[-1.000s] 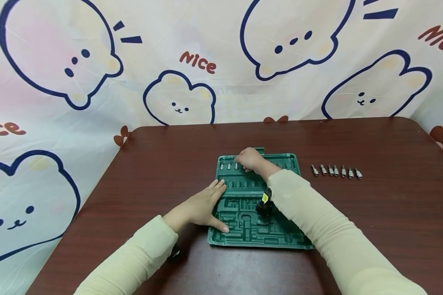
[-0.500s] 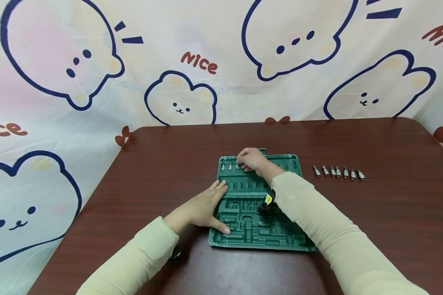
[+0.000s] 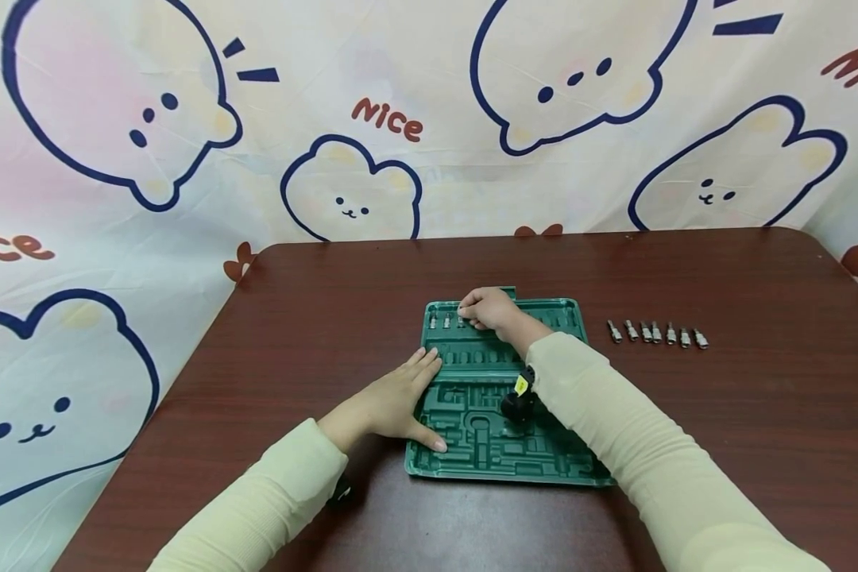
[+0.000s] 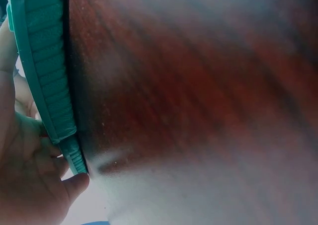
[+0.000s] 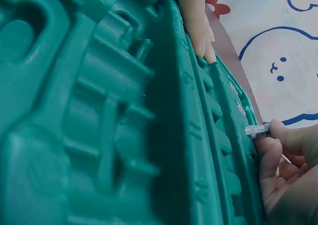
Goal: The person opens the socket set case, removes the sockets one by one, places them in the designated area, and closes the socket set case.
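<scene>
We log: right hand (image 3: 488, 310) pinching a bit (image 5: 256, 130) over tray (image 3: 565, 311) far row; left hand (image 3: 393, 401) spread flat on its near-left edge.

The person wears long, pale cream sleeves (image 3: 643, 445) of soft knit, reaching to both wrists. A small black camera (image 3: 517, 403) with a yellow tag is strapped under the right wrist; both hands are bare.

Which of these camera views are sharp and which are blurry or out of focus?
Head view: evenly lit and sharp, with the green tray and the loose bits crisp. Left wrist view: the table is smeared and hazy, and only the tray edge is fairly clear. Right wrist view: the near tray is soft, while the right hand pinching a bit is sharper.
</scene>
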`<state>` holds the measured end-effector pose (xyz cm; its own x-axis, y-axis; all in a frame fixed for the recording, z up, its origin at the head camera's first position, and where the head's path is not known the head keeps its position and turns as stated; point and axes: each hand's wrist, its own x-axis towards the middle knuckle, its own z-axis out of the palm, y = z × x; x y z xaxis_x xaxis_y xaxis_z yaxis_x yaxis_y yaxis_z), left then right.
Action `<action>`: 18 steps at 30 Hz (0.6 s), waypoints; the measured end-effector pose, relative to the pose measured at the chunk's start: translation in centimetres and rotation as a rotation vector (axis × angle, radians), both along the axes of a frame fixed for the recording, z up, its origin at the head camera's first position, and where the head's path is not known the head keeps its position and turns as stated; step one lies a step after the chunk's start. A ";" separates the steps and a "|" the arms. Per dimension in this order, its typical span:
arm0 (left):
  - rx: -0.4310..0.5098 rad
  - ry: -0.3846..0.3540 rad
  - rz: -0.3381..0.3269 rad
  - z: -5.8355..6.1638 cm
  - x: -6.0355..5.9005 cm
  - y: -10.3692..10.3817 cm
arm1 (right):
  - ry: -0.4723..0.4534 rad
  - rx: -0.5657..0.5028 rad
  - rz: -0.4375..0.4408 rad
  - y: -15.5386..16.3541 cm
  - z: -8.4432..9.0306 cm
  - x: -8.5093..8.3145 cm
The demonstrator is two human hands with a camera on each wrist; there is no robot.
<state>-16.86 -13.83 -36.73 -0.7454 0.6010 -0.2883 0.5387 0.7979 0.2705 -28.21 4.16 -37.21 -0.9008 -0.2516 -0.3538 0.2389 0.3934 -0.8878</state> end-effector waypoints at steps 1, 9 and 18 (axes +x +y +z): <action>-0.001 -0.002 0.001 0.0 0.0 0.0 | -0.005 -0.009 -0.005 0.0 0.0 0.0; 0.014 0.004 -0.006 0.2 0.0 -0.1 | -0.028 -0.130 -0.075 0.3 0.2 0.1; -0.022 -0.028 -0.009 0.4 -0.1 -0.1 | -0.022 -0.225 -0.032 1.4 0.3 0.8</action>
